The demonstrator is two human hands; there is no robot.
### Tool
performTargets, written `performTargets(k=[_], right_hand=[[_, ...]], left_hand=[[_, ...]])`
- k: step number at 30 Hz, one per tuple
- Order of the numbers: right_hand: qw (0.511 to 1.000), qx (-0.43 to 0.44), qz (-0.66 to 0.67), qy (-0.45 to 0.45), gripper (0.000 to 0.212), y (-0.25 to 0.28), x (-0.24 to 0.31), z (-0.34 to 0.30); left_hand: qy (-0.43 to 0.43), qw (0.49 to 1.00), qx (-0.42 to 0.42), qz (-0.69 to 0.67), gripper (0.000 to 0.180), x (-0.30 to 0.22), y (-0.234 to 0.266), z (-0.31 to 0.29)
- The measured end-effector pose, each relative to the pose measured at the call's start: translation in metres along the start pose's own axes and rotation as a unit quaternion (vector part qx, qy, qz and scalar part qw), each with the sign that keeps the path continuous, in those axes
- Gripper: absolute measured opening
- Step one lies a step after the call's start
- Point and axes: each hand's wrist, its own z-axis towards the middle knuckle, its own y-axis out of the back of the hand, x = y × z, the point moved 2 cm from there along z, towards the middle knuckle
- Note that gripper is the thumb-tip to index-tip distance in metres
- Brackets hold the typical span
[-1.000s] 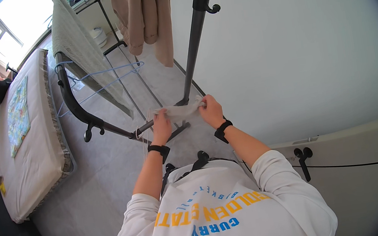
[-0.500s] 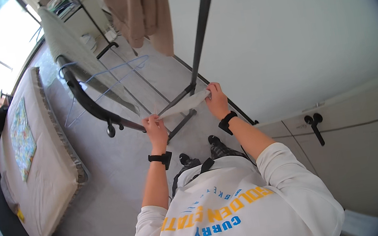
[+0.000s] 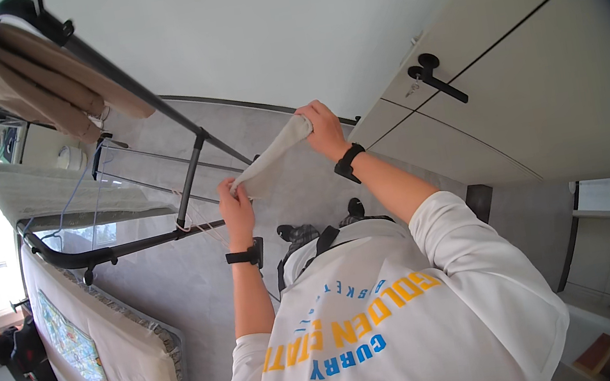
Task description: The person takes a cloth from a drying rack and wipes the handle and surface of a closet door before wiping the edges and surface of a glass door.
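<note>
A narrow, folded off-white cloth (image 3: 273, 150) stretches between my two hands, its right end higher in the view than its left. My left hand (image 3: 236, 209) pinches the lower end, with the thumb and fingertips closed on it. Around the other end are the fingers of my right hand (image 3: 322, 131). Exactly what kind of cloth it is cannot be made out. Just left of the cloth stands a dark metal clothes rack (image 3: 193, 177), with a thin cord looped on its lower bar near my left hand.
Brown garments (image 3: 48, 83) and a pale grey cloth (image 3: 68, 190) hang on the rack. A bed with a bare mattress (image 3: 120, 352) lies at the left. On the right is a pale door with a black handle (image 3: 440, 79). My feet stand on grey floor.
The view has turned to the right, so the rack and bed sit farther left and more of the door shows. Both hands still hold the cloth, now tilted more steeply.
</note>
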Motion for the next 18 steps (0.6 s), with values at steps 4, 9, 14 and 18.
performTargets(k=[4,9,14,18], right_hand=[[0.997,-0.069,0.025,0.004,0.035,0.056,-0.02,-0.017],[0.991,-0.127,0.035,0.001,0.036,0.126,-0.056,-0.046],[0.975,-0.22,0.03,0.012,0.035,0.195,-0.085,-0.072],[0.957,-0.29,0.006,0.026,0.033,0.24,-0.095,-0.075]], left_hand=[[-0.071,0.994,0.037,0.068,0.028,-0.029,-0.036,-0.006],[-0.173,0.974,0.048,0.139,0.033,-0.054,-0.092,-0.003],[0.025,0.992,0.121,0.011,0.032,-0.104,-0.153,0.003],[-0.14,0.985,0.104,-0.011,0.046,-0.14,-0.189,0.012]])
